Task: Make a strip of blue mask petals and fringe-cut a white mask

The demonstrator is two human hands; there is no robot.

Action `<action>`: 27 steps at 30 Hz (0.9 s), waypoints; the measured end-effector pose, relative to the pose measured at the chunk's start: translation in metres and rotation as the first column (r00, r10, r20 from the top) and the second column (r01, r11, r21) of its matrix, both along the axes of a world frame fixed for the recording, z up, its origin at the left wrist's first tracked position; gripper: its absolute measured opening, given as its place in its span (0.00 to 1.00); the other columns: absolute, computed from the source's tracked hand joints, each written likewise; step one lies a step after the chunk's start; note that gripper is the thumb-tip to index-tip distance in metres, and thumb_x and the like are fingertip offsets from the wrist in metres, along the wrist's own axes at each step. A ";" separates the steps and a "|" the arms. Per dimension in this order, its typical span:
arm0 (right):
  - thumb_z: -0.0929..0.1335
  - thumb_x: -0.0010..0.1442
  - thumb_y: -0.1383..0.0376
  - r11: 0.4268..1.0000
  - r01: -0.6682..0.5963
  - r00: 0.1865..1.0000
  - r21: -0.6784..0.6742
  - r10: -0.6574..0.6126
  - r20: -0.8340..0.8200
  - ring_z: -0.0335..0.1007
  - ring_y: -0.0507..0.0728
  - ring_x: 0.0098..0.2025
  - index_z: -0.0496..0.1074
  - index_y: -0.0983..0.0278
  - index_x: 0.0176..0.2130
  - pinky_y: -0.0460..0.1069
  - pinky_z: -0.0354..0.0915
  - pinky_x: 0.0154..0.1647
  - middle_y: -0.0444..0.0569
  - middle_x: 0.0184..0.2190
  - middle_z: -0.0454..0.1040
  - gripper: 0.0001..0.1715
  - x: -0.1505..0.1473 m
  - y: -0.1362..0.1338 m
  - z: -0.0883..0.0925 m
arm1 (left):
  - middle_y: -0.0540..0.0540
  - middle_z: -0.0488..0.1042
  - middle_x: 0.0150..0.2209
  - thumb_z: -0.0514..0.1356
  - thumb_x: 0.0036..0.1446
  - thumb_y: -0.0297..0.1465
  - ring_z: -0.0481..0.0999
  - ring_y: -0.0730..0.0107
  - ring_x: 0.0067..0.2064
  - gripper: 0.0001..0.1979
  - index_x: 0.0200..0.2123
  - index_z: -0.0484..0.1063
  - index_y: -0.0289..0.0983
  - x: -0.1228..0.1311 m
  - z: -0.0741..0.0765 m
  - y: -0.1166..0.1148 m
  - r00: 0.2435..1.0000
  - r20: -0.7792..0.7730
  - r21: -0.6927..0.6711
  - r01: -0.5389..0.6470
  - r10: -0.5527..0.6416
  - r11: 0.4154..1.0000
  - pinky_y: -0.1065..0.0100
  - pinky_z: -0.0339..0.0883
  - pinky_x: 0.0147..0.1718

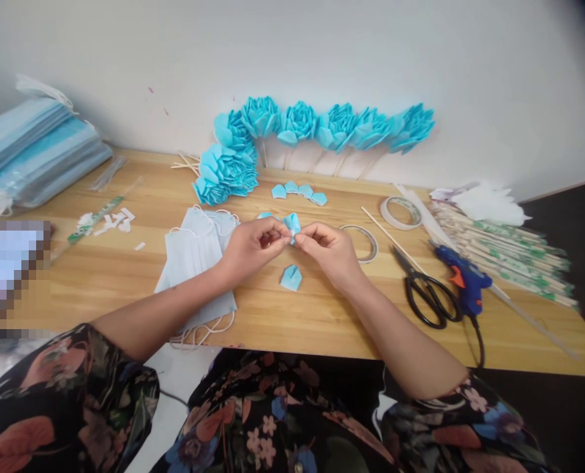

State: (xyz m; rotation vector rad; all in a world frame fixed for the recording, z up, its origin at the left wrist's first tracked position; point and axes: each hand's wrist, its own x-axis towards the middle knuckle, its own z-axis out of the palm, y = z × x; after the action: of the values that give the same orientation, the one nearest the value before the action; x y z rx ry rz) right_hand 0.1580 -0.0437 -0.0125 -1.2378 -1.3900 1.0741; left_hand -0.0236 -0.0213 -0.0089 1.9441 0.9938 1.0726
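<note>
Both hands meet over the middle of the wooden table. Between the fingertips of my left hand and my right hand is a small folded light-blue petal, pinched from both sides near its lower end. Just below the hands a folded blue petal lies on the wood. Another blue piece shows partly behind my left fingers. Farther back, several folded petals lie in a curved row. Light-blue face masks lie under and beside my left hand. A roll of tape is close to my right hand.
Blue flowers on sticks lean along the wall. At right are another tape roll, black scissors, a blue glue gun and wrapped sticks. At left are packed masks, paper scraps and a blurred-out object.
</note>
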 end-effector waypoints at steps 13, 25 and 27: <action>0.68 0.58 0.64 0.966 0.042 0.956 0.256 -0.114 0.271 0.67 0.51 0.27 0.75 0.62 0.27 0.47 0.64 0.31 0.44 0.24 0.75 0.08 -0.005 -0.007 0.000 | 0.52 0.73 0.23 0.64 0.57 0.33 0.66 0.77 0.24 0.05 0.34 0.76 0.36 -0.002 -0.005 0.002 0.996 -0.075 0.033 -0.052 0.054 0.998 0.73 0.57 0.25; 0.67 0.58 0.69 0.886 -0.042 0.878 0.461 -0.188 0.441 0.67 0.52 0.27 0.72 0.61 0.27 0.48 0.64 0.32 0.43 0.23 0.72 0.08 -0.005 -0.008 -0.003 | 0.52 0.74 0.23 0.61 0.55 0.28 0.67 0.77 0.24 0.03 0.33 0.75 0.36 -0.002 -0.004 -0.001 0.984 -0.159 0.091 -0.072 0.086 0.993 0.73 0.58 0.25; 0.67 0.58 0.69 0.885 -0.047 0.873 0.463 -0.189 0.450 0.67 0.52 0.27 0.72 0.61 0.27 0.48 0.64 0.32 0.44 0.24 0.73 0.08 -0.005 -0.008 -0.004 | 0.52 0.74 0.24 0.60 0.55 0.27 0.67 0.77 0.24 0.03 0.32 0.75 0.36 -0.001 -0.003 -0.001 0.982 -0.169 0.090 -0.066 0.081 0.994 0.73 0.58 0.25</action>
State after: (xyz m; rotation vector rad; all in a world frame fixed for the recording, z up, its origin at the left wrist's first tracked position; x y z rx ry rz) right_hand 0.1526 -0.0512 -0.0160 -1.2263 -1.8297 0.3312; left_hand -0.0249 -0.0224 -0.0118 2.1116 1.1382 1.0141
